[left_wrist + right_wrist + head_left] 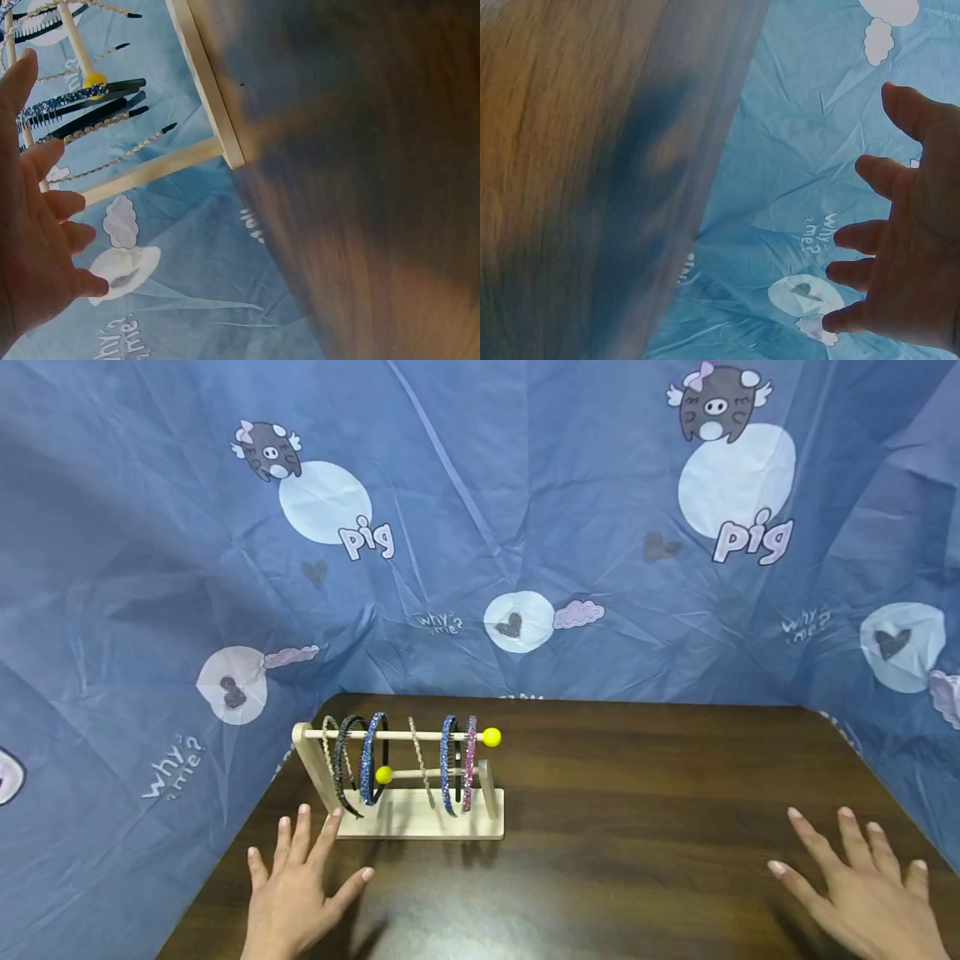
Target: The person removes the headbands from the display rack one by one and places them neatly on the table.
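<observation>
A pale wooden rack (420, 828) stands on the table at left of centre, with two rods tipped by yellow balls. Several headbands hang on it: a braided beige one (327, 745), a dark beaded one (340, 768), two sparkly blue ones (367, 770), a thin beige one (418, 757) and a sparkly pink one (470, 764). My left hand (296, 893) is spread with nothing in it, fingertips close to the rack's front left corner. Far to the right, my right hand (870, 889) hovers over the table, fingers spread, holding nothing.
The dark brown wooden table (645, 793) has rounded back corners. Blue cloth (450, 527) printed with cartoon pigs and clouds hangs behind it and along both sides. In the right wrist view, the hand's shadow falls on the tabletop (547, 150).
</observation>
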